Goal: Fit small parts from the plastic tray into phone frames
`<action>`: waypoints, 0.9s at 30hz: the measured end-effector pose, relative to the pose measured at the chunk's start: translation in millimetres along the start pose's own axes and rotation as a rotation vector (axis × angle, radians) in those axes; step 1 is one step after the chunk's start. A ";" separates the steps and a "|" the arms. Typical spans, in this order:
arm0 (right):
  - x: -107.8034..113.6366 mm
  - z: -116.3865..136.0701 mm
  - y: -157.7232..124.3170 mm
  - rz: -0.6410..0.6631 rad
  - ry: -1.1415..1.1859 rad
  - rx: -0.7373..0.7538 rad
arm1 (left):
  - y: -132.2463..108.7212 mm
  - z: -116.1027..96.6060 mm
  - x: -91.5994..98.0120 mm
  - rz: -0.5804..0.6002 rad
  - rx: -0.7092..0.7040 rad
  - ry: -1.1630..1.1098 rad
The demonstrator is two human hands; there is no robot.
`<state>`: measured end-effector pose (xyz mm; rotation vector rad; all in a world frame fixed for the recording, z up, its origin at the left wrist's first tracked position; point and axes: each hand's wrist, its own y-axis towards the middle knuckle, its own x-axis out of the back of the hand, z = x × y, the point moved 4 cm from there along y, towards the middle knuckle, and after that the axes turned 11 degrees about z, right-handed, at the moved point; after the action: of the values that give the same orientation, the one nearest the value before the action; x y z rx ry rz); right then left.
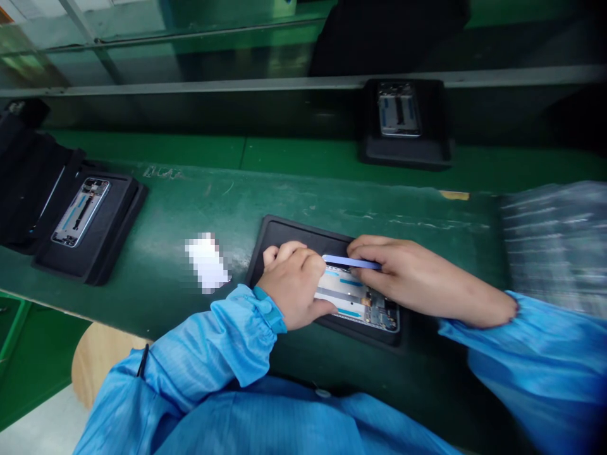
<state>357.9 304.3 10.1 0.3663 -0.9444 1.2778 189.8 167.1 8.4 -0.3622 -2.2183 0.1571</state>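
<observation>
**Head view: two hands over a phone frame (353, 294) in a black tray (303, 235)**

The left hand (291, 284) sits curled over the left side of the phone frame, knuckles up, with the thumb stretched along its near edge. It touches the frame, but from this angle I cannot tell whether it grips or only rests there. The right hand (417, 281) reaches in from the other side, closed narrow on a blue pry tool (351, 261), pinched between thumb and fingers. The tool lies across the far part of the frame, just between the two hands.

The frame lies flat in the tray, directly beneath both hands. Its exposed inside shows pale panels, blue strips and, nearer the right hand, a small circuit board (382, 313). Blue smock sleeves (227, 341) cover both forearms.

Left of the left hand, a blurred white patch (206, 262) lies on the green workbench (284, 196), too indistinct to identify. Farther left, a second tray (90, 227) holds another phone frame (80, 212). Ahead of the hands, past a metal rail (303, 82), a third tray (403, 126) holds one more. To the right of the right hand lies what appears to be plastic sheeting (554, 246), though it is blurred.
</observation>
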 end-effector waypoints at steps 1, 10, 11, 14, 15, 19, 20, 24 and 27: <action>0.6 0.5 0.2 -0.006 0.008 0.001 | 0.0 -0.2 0.2 -0.001 0.001 -0.002; 0.5 2.5 -2.9 -0.069 -0.014 -0.033 | -0.1 -0.3 0.5 0.000 0.000 -0.007; 0.3 2.5 -3.5 -0.070 -0.020 -0.033 | -0.1 -0.2 0.5 0.001 0.002 -0.006; -0.4 2.7 -4.7 -0.069 -0.024 -0.036 | 0.1 -0.3 0.5 0.003 0.005 -0.001; -0.9 2.8 -4.9 -0.068 -0.020 -0.037 | 0.2 -0.4 0.4 0.002 0.003 0.000; -2.5 2.8 -4.6 -0.084 -0.007 -0.028 | 0.4 -0.4 0.2 0.005 0.006 -0.002; -2.9 2.5 -4.3 -0.087 -0.007 -0.023 | 0.4 -0.3 0.2 0.006 0.009 -0.002; -4.8 -0.3 -4.2 -0.074 -0.017 -0.007 | 0.5 -0.4 0.7 0.007 0.006 -0.004; -8.1 -3.0 -6.4 -0.081 -0.029 -0.011 | 0.5 -0.2 0.6 0.004 0.003 -0.009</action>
<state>365.0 299.3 3.8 0.4116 -0.9513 1.1964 189.6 167.8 8.9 -0.3654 -2.2261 0.1643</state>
